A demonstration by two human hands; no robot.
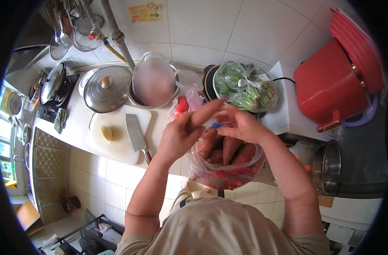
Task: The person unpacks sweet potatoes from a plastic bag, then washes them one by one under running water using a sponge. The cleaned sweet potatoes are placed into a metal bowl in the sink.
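Note:
My left hand (180, 135) grips a slim reddish sweet potato (209, 112), its pointed end up and to the right, slightly blurred. Close beside that end, my right hand (241, 124) has its fingers curved and apart, with nothing visible between them. Below both hands, an opened clear plastic bag with red print (225, 177) holds several sweet potatoes (231, 148). A small blue piece (217, 125) shows by my right thumb; what it is stays unclear. Behind my left hand is a thin plastic bag of red items (182, 105), partly hidden.
A cleaver (135, 132) and a peeled yellowish piece of food (106, 133) lie on a white cutting board (95, 122). Behind are a steel lid (107, 92) and a pot (131, 100) with a bag inside. Bagged leafy greens (245, 86) and a red bucket-like container (327, 83) stand right.

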